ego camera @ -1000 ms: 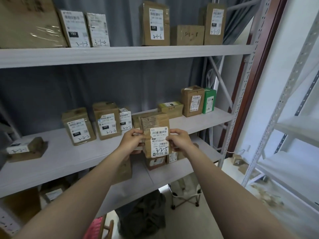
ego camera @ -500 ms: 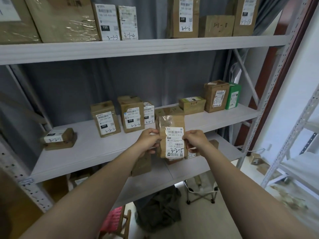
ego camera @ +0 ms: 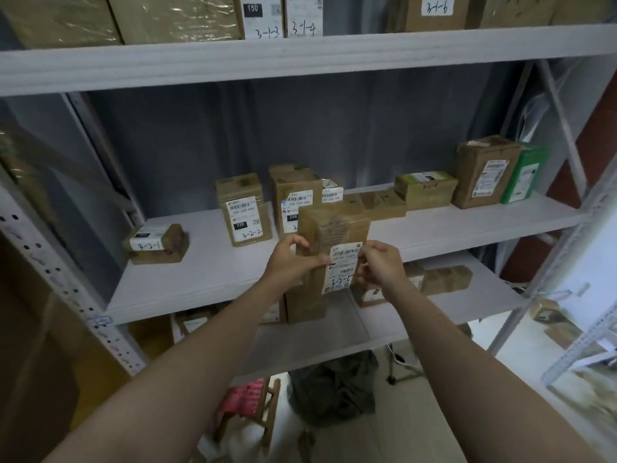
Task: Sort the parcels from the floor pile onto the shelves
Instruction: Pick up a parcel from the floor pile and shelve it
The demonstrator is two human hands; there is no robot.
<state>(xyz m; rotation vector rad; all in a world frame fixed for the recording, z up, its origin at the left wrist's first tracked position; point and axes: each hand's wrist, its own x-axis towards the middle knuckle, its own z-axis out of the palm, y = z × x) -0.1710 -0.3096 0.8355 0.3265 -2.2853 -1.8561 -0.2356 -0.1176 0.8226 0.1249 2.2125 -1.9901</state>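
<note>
I hold a tall brown cardboard parcel [ego camera: 329,252] upright in front of the middle shelf [ego camera: 213,279]. Its white label reads 3-2-5. My left hand [ego camera: 289,260] grips its left edge and my right hand [ego camera: 380,264] pinches its right edge by the label. The parcel hangs above the shelf's front edge, just in front of the row of labelled parcels: one marked 3-2-1 [ego camera: 157,243] lying flat at the left, one marked 3-2-2 [ego camera: 243,213] standing, and another [ego camera: 293,198] partly hidden behind the held parcel.
Further right on the middle shelf stand a low box [ego camera: 425,190], a brown box [ego camera: 485,172] and a green box [ego camera: 524,173]. The top shelf [ego camera: 300,55] carries more parcels. A lower shelf [ego camera: 467,305] holds small boxes. A second rack [ego camera: 597,332] stands at right.
The view has moved closer to the shelves and shifted left. Both hands have carried the parcel up toward the middle shelf, keeping the same hold on it.
</note>
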